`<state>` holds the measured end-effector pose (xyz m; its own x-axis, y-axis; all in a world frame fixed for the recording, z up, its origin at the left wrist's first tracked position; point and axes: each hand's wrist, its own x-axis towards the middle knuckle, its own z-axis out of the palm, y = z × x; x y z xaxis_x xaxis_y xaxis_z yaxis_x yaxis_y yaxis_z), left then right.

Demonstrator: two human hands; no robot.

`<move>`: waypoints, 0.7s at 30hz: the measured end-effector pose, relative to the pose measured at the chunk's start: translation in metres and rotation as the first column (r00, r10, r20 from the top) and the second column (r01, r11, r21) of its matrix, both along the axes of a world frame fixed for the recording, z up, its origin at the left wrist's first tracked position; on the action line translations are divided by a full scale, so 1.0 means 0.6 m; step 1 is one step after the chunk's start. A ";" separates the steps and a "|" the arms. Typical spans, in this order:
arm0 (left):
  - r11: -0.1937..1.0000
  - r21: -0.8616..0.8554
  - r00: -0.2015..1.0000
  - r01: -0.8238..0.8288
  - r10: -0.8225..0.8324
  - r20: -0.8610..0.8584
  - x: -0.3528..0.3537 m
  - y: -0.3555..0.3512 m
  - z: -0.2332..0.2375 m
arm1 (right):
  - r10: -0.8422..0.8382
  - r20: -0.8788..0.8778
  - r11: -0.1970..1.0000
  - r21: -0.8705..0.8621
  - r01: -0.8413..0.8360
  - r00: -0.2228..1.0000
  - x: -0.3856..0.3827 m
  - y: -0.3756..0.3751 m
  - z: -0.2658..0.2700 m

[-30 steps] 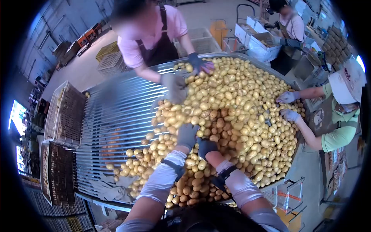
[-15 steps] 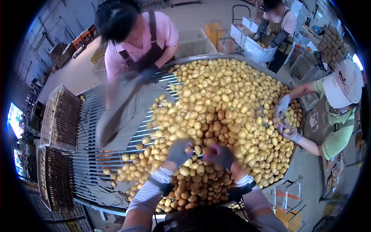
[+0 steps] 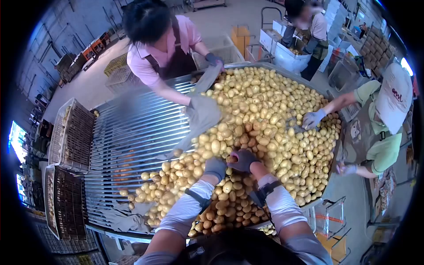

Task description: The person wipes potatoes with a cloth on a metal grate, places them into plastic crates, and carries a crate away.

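Note:
Potatoes (image 3: 260,101) lie in a thick heap over the sorting table, pale yellow mostly, browner in the shade near my body. My right hand (image 3: 244,160), in a dark grey glove, is closed round a brownish potato (image 3: 231,159) above the heap. Close beside it on the left, my left hand (image 3: 215,168) is curled, also gloved; its fingertips are turned away and what they hold is hidden. Both hands are over the near middle of the heap.
Metal rollers (image 3: 137,128) form the table's left part, with plastic crates (image 3: 73,134) along that end. Across the table a person in pink handles a grey cloth (image 3: 204,117). At right, a co-worker's gloved hand (image 3: 313,119) rests on potatoes. Another cloth (image 3: 128,216) lies near left.
My hands have come closer together, the right moving left and up. The person opposite has swept the grey cloth rightward off the rollers. One of the right co-worker's hands has dropped to the table's edge.

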<state>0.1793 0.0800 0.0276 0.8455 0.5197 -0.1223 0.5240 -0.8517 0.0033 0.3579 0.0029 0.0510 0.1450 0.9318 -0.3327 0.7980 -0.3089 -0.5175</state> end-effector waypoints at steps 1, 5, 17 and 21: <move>0.998 -0.036 0.999 -0.046 0.046 -0.007 0.002 0.003 -0.011 | 0.002 0.003 1.000 0.006 -0.002 1.000 -0.005 -0.006 0.007; 0.979 -0.110 0.985 -0.170 0.166 -0.042 0.007 0.017 -0.038 | 0.099 0.074 0.995 -0.030 -0.097 0.992 -0.036 -0.012 0.051; 0.224 -0.809 0.318 0.544 0.837 0.445 -0.095 -0.166 0.093 | 0.113 -0.889 0.552 -0.315 0.772 -0.443 -0.198 -0.203 0.102; 0.886 -0.211 0.569 0.412 -0.070 0.819 -0.080 -0.275 0.107 | 0.496 -0.868 0.351 0.179 0.919 -0.020 -0.228 -0.261 0.113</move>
<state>0.1313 -0.0853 0.0919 0.7825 0.3456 0.5179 -0.0552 -0.7901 0.6106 0.2212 -0.1540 0.1189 0.7222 0.6635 0.1955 -0.5039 0.6982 -0.5084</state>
